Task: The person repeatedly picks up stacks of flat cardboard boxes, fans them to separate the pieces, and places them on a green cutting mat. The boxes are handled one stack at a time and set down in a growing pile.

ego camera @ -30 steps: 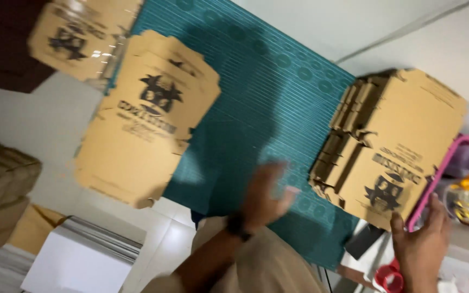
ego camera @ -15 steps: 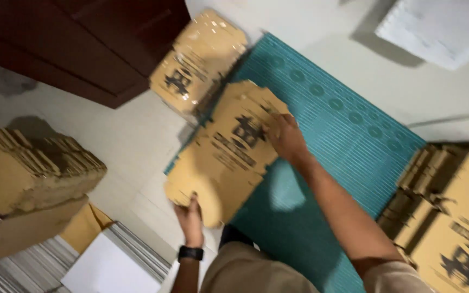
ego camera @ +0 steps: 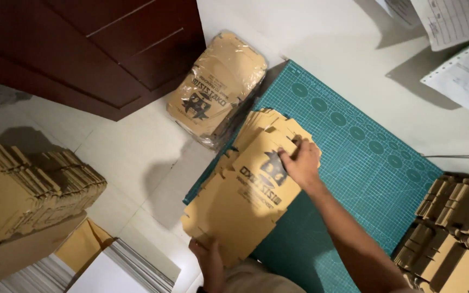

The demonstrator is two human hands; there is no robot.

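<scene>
A flat brown cardboard box blank (ego camera: 248, 190) with a dark printed emblem lies on top of a small pile of like blanks at the left edge of a teal cutting mat (ego camera: 354, 163). My right hand (ego camera: 299, 161) grips the top blank at its far edge, fingers curled over the flap. My left hand (ego camera: 208, 259) holds the same blank at its near corner, thumb on top. The blank is slightly lifted and angled across the mat's edge.
A plastic-wrapped bundle of blanks (ego camera: 215, 89) lies beyond the mat beside a dark wooden cabinet (ego camera: 93, 49). Folded boxes are stacked at right (ego camera: 454, 233) and left (ego camera: 23, 187). White papers (ego camera: 457, 49) lie at the top right, white sheets (ego camera: 109, 271) at the bottom left.
The view swung left from the stack of folded boxes to the flat blanks. Both hands moved onto the top blank and took hold of its near and far edges.
</scene>
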